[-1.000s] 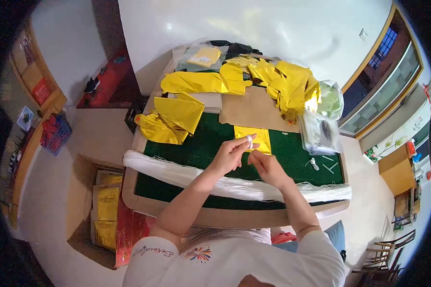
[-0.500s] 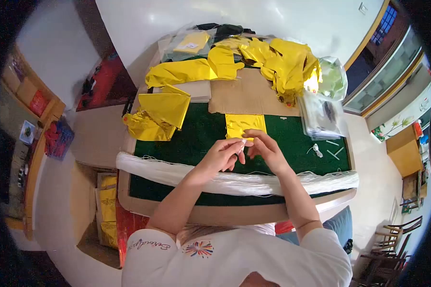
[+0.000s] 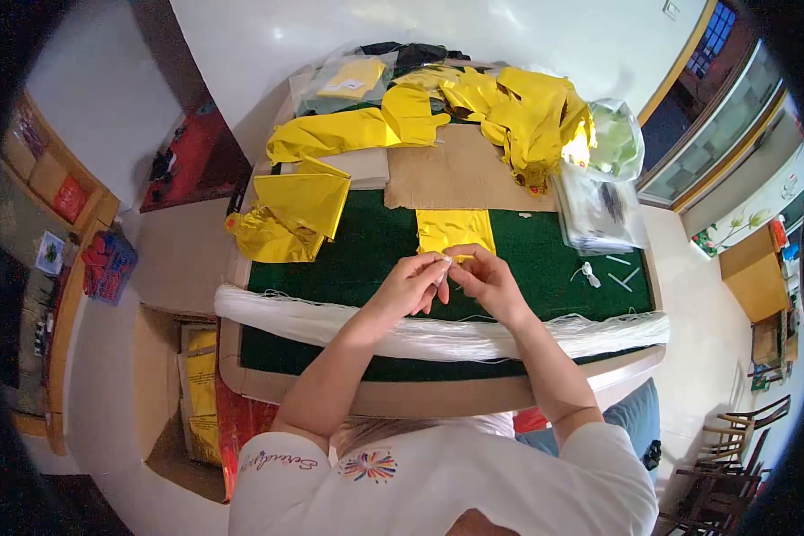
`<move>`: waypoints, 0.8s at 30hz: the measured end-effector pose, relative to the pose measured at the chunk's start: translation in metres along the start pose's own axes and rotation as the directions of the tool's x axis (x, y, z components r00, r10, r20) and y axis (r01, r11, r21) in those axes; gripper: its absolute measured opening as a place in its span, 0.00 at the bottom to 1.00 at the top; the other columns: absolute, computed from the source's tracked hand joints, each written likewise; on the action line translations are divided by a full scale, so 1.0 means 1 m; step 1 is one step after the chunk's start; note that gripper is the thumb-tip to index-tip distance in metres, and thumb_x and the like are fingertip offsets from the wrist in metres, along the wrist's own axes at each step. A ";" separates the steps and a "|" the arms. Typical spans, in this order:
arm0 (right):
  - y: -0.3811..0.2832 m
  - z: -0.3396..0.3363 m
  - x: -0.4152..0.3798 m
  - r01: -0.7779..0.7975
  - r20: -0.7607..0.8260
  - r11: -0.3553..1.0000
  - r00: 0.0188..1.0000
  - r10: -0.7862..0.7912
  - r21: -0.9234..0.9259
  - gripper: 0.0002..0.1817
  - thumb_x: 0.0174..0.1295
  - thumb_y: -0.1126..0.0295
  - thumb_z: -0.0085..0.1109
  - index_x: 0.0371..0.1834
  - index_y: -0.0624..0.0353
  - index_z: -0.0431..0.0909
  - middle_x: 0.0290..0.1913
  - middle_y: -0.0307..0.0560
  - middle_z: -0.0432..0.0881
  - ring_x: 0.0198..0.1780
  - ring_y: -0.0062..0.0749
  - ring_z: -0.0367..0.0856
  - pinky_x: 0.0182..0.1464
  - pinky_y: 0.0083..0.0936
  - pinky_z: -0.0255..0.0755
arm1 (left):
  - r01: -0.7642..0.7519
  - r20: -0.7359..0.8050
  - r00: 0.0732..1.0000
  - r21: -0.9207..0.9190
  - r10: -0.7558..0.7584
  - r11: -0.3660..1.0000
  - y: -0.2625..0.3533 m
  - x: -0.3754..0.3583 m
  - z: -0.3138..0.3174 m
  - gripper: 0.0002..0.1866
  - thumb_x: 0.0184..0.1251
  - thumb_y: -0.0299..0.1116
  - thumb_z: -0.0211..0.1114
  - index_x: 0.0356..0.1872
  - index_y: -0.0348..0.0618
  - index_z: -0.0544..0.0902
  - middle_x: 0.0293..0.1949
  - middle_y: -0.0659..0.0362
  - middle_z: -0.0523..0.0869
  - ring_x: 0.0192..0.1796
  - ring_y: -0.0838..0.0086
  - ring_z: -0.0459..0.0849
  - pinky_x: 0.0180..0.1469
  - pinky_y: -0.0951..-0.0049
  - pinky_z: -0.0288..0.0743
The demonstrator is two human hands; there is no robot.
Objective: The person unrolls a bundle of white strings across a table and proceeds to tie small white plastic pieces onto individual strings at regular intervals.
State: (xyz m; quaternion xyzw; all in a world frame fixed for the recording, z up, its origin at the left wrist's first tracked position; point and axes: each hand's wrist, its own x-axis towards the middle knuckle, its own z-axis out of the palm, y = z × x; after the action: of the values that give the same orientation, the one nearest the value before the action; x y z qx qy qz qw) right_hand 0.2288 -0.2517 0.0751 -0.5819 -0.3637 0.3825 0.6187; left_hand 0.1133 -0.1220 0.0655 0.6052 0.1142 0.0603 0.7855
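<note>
My left hand (image 3: 411, 286) pinches a small white item (image 3: 444, 261), too small to make out its kind. Close against it, my right hand (image 3: 489, 282) has thumb and forefinger pressed together at the same spot; what they grip is hidden. Both hands hover over the green tabletop (image 3: 357, 241). Just beyond the fingertips lies a flat yellow foil piece (image 3: 456, 229), its near edge partly covered by the hands. Under my forearms a long bundle of white string (image 3: 447, 339) stretches across the table.
Yellow foil sheets (image 3: 540, 121) heap at the back, around brown cardboard (image 3: 469, 170). Folded foil (image 3: 304, 210) lies left. Clear plastic bags (image 3: 601, 214), a small white string tangle (image 3: 590, 275) and white sticks (image 3: 621, 280) sit right. An open carton (image 3: 165, 429) stands on the floor.
My right hand has moved in toward the left, its thumb and forefinger closing at the small white item. My left hand keeps its pinch. The view has shifted slightly.
</note>
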 end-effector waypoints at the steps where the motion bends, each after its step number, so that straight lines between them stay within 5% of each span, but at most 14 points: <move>1: 0.002 -0.002 0.000 0.042 0.005 0.987 0.999 -0.041 -0.154 0.10 0.62 0.74 0.54 0.47 0.57 0.73 0.21 0.31 0.69 0.24 0.13 0.64 0.27 0.14 0.60 | -0.001 0.000 1.000 0.000 0.001 1.000 -0.001 0.000 0.000 0.16 0.72 0.40 0.48 0.40 0.38 0.77 0.20 0.60 0.78 0.10 0.87 0.64 0.14 0.85 0.61; 5: 0.005 -0.002 -0.006 0.246 0.023 0.790 0.959 -0.282 -0.561 0.12 0.58 0.77 0.59 0.44 0.57 0.73 0.18 0.35 0.68 0.22 0.15 0.64 0.25 0.14 0.61 | 0.012 0.032 0.999 0.085 -0.014 0.996 -0.003 0.001 -0.003 0.16 0.72 0.40 0.46 0.34 0.39 0.77 0.17 0.61 0.77 0.10 0.86 0.64 0.12 0.85 0.58; 9: 0.002 0.004 -0.008 0.285 0.018 0.737 0.937 -0.348 -0.613 0.10 0.55 0.77 0.62 0.39 0.59 0.74 0.16 0.37 0.64 0.19 0.15 0.61 0.22 0.16 0.59 | 0.031 0.014 0.999 0.098 -0.033 0.995 -0.007 0.001 -0.006 0.18 0.72 0.40 0.45 0.28 0.40 0.76 0.15 0.61 0.77 0.10 0.85 0.66 0.12 0.84 0.58; 11: 0.009 0.000 -0.007 0.427 0.146 0.661 0.888 -0.437 -0.617 0.10 0.55 0.77 0.61 0.40 0.58 0.74 0.22 0.44 0.73 0.22 0.31 0.74 0.25 0.24 0.68 | 0.037 -0.018 0.999 0.125 -0.035 0.991 -0.008 0.002 -0.006 0.17 0.72 0.40 0.45 0.29 0.40 0.76 0.17 0.61 0.78 0.10 0.85 0.66 0.12 0.84 0.58; 13: 0.000 0.002 -0.008 0.469 0.189 0.614 0.865 -0.465 -0.635 0.10 0.54 0.77 0.61 0.39 0.57 0.75 0.23 0.45 0.74 0.23 0.35 0.75 0.26 0.27 0.69 | 0.043 -0.050 0.998 0.152 -0.035 0.987 -0.007 0.002 -0.004 0.17 0.72 0.40 0.45 0.29 0.40 0.76 0.18 0.60 0.78 0.10 0.85 0.66 0.12 0.84 0.58; 15: -0.004 0.001 -0.007 0.511 0.232 0.563 0.839 -0.493 -0.649 0.09 0.53 0.76 0.62 0.37 0.57 0.75 0.25 0.46 0.75 0.25 0.40 0.76 0.27 0.29 0.70 | -0.058 -0.314 0.940 0.234 0.132 0.970 -0.003 0.002 -0.002 0.20 0.70 0.43 0.46 0.29 0.39 0.79 0.22 0.58 0.81 0.13 0.84 0.69 0.12 0.83 0.61; 17: -0.003 -0.001 -0.007 0.554 0.252 0.476 0.791 -0.557 -0.683 0.08 0.53 0.77 0.61 0.36 0.57 0.75 0.25 0.46 0.75 0.25 0.41 0.76 0.28 0.30 0.71 | -0.111 -0.352 0.913 0.272 0.207 0.956 -0.004 0.005 -0.009 0.19 0.69 0.45 0.48 0.32 0.39 0.79 0.25 0.57 0.82 0.13 0.83 0.70 0.12 0.83 0.61; 19: -0.007 -0.003 -0.010 0.557 0.279 0.442 0.788 -0.549 -0.702 0.08 0.53 0.77 0.61 0.36 0.57 0.75 0.25 0.46 0.76 0.25 0.42 0.76 0.27 0.30 0.70 | 0.188 -0.097 0.973 -0.200 -0.210 0.961 -0.003 0.002 -0.014 0.18 0.67 0.46 0.51 0.36 0.40 0.78 0.28 0.57 0.82 0.12 0.83 0.66 0.14 0.80 0.62; 20: -0.009 -0.004 -0.011 0.558 0.302 0.410 0.786 -0.539 -0.722 0.08 0.53 0.77 0.61 0.36 0.57 0.75 0.25 0.46 0.76 0.25 0.42 0.76 0.27 0.31 0.70 | 0.368 0.135 0.929 -0.405 -0.343 0.837 -0.006 0.003 -0.015 0.20 0.66 0.49 0.53 0.39 0.40 0.78 0.28 0.57 0.81 0.13 0.83 0.63 0.18 0.78 0.65; 23: -0.005 -0.004 -0.006 0.608 0.291 0.403 0.735 -0.613 -0.685 0.07 0.54 0.75 0.62 0.35 0.58 0.74 0.22 0.45 0.74 0.22 0.34 0.73 0.25 0.26 0.67 | 0.370 0.191 0.929 -0.413 -0.318 0.832 -0.017 0.007 -0.013 0.18 0.66 0.47 0.55 0.39 0.40 0.78 0.26 0.57 0.80 0.15 0.84 0.62 0.21 0.77 0.66; 24: -0.004 -0.004 -0.006 0.606 0.290 0.402 0.735 -0.613 -0.686 0.07 0.54 0.75 0.62 0.35 0.58 0.74 0.22 0.45 0.74 0.22 0.34 0.73 0.25 0.26 0.67 | 0.302 0.191 0.952 -0.431 -0.241 0.850 -0.016 0.008 -0.015 0.12 0.65 0.38 0.59 0.38 0.39 0.80 0.26 0.58 0.80 0.17 0.84 0.65 0.23 0.79 0.67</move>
State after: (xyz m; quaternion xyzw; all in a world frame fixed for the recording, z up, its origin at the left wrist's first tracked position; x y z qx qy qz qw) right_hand 0.2298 -0.2589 0.0789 -0.6089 -0.6697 -0.0560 0.4214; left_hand 0.1161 -0.1103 0.0458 0.3847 0.1301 -0.0658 0.9115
